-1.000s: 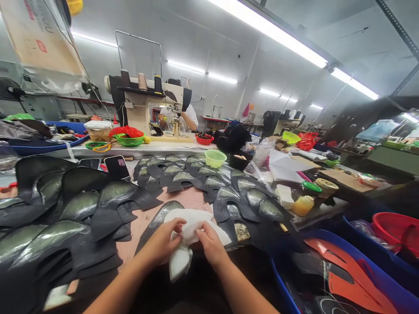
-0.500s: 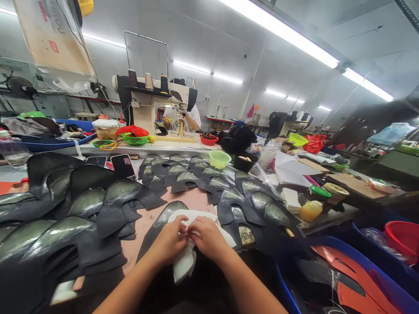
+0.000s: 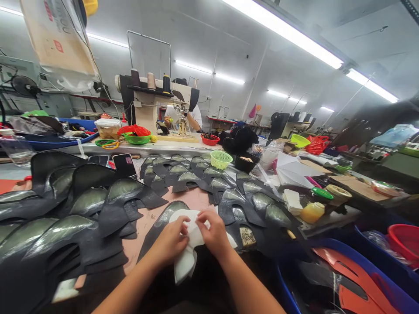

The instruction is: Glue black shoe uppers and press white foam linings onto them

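Your left hand (image 3: pixel 175 240) curls at the white piece (image 3: pixel 190 250), grip unclear, beside your right hand (image 3: pixel 212 231), its thumb and fingertips nearly together over it.

The left hand (image 3: pixel 172 242) and right hand (image 3: pixel 214 233) were at the white piece (image 3: pixel 185 265), fingertips close together. Black pieces (image 3: pixel 122 192) lay around on the table (image 3: pixel 144 226). Behind, the green basket (image 3: pixel 221 160) stood beside the black bowl (image 3: pixel 246 164); a person (image 3: pixel 195 117) was behind the sewing machine (image 3: pixel 145 117).
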{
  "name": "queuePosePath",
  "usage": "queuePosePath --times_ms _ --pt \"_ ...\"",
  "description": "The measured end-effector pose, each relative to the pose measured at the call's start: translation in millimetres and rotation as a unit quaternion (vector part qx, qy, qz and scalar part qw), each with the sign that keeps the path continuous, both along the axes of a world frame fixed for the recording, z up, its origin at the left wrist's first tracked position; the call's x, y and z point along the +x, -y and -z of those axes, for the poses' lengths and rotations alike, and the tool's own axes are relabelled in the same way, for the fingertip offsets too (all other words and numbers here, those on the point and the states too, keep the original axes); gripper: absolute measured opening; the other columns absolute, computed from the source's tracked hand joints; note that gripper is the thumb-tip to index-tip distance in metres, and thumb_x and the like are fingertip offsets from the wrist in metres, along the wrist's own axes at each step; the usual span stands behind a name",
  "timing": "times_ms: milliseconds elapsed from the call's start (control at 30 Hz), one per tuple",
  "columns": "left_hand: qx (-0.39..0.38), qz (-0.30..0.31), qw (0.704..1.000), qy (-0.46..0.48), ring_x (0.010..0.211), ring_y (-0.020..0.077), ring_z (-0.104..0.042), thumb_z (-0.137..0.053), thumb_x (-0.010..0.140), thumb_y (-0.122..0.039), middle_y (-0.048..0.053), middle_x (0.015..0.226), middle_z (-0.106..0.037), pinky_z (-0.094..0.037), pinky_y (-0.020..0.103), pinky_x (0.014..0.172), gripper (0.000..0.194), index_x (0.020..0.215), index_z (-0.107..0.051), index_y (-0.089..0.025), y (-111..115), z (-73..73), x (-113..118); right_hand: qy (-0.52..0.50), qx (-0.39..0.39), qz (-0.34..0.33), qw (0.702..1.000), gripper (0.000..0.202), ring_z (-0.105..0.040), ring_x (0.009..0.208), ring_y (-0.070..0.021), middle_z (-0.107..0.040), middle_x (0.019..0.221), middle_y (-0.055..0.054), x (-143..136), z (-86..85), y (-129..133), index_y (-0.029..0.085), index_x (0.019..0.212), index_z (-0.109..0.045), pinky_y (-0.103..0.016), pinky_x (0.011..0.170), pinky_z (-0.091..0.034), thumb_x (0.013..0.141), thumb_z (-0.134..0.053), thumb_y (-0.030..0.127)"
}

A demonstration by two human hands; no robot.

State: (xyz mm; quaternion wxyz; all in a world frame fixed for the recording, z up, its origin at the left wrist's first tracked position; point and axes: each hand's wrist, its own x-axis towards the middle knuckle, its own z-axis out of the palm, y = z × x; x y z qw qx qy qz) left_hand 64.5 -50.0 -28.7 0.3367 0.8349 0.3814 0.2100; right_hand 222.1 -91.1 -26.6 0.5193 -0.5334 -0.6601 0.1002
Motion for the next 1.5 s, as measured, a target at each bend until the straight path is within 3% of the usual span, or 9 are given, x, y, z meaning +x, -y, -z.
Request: queuePosePath --times_ms 100,167,267,433,567,767,1167,1333,1500 --pt "-0.005 -0.001 1.0 -0.001 0.092 0.0182 -0.055 -0.046 0.066 -0.008 0.0 0.079 -0.058 -0.04 0.032 0.084 0.037 0.102 -0.043 -0.02 1 -1.3 -1 0.029 -0.01 0.007 0.999 0.008 -0.054 0.093 -0.0194 -0.059 0.096 -0.007 10 -14.6 1 0.019 0.078 -0.057 -0.035 0.083 -0.041 0.075 -0.053 0.013" --pt "-0.007 -0.001 1.0 0.001 0.088 0.0179 -0.056 -0.045 0.066 -0.009 0.0 0.08 -0.057 -0.041 0.032 0.081 0.037 0.102 -0.042 -0.02 1 -2.1 -1 0.1 -0.033 -0.055 0.993 0.017 -0.051 0.102 -0.0199 -0.057 0.107 -0.007 12 -21.5 4 0.02 0.084 -0.059 -0.036 0.089 -0.038 0.072 -0.056 0.009" --pt "-0.007 0.008 1.0 0.015 0.08 0.0169 -0.056 -0.044 0.065 -0.009 0.0 0.079 -0.056 -0.042 0.031 0.076 0.038 0.102 -0.042 -0.02 -1 -2.9 0 0.211 -0.033 -0.125 0.969 0.025 -0.052 0.1 -0.0185 -0.059 0.106 -0.004 7 -22.2 5 0.023 0.086 -0.062 -0.034 0.088 -0.039 0.069 -0.058 0.005" --pt "0.0 0.004 0.999 0.031 0.075 0.0166 -0.055 -0.043 0.061 -0.008 -0.001 0.076 -0.055 -0.042 0.029 0.072 0.042 0.103 -0.043 -0.017 -2 -3.9 3 0.354 0.004 -0.092 0.931 0.016 -0.052 0.093 -0.0215 -0.06 0.107 -0.005 -1 -17.1 2 0.022 0.082 -0.064 -0.039 0.082 -0.038 0.07 -0.06 0.012" --pt "-0.015 -0.002 0.999 0.029 0.075 0.0162 -0.055 -0.043 0.06 -0.006 -0.002 0.074 -0.055 -0.042 0.028 0.07 0.048 0.106 -0.044 -0.018 -1 -5.9 4 0.414 0.025 -0.083 0.906 0.009 -0.051 0.089 -0.0225 -0.061 0.107 -0.005 2 -20.0 -2 0.021 0.078 -0.063 -0.039 0.078 -0.038 0.071 -0.059 0.016" --pt "-0.026 0.008 0.999 0.046 0.077 0.0169 -0.056 -0.042 0.061 -0.003 0.001 0.08 -0.058 -0.041 0.03 0.074 0.045 0.104 -0.045 -0.015 -3 -4.6 5 0.4 0.044 -0.099 0.91 0.022 -0.051 0.092 -0.021 -0.058 0.108 -0.006 3 -17.3 -3 0.022 0.091 -0.063 -0.036 0.079 -0.04 0.071 -0.057 0.013" --pt "-0.025 0.0 0.999 0.033 0.072 0.0154 -0.054 -0.045 0.061 -0.004 -0.002 0.074 -0.054 -0.041 0.027 0.068 0.043 0.103 -0.045 -0.017 -4 -1.3 4 0.361 0.03 -0.109 0.926 0.013 -0.052 0.086 -0.0196 -0.058 0.106 -0.007 -1 -13.1 -5 0.019 0.078 -0.061 -0.036 0.077 -0.042 0.069 -0.055 0.011" --pt "-0.024 -0.024 0.999 0.035 0.072 0.0153 -0.054 -0.044 0.059 -0.005 0.0 0.076 -0.057 -0.04 0.025 0.067 0.04 0.096 -0.048 -0.018 -3 7.9 2 0.347 0.116 -0.079 0.927 0.009 -0.052 0.08 -0.0199 -0.061 0.097 -0.005 -8 -1.8 -11 0.02 0.072 -0.057 -0.034 0.067 -0.043 0.069 -0.054 0.012" --pt "-0.052 -0.019 0.998 0.024 0.069 0.0169 -0.056 -0.054 0.059 -0.014 0.001 0.073 -0.06 -0.04 0.026 0.063 0.031 0.09 -0.051 -0.019 -9 26.9 1 0.323 0.291 -0.063 0.899 0.016 -0.053 0.06 -0.0168 -0.063 0.077 -0.002 -10 37.3 -32 0.023 0.066 -0.052 -0.031 0.051 -0.04 0.072 -0.053 0.008"
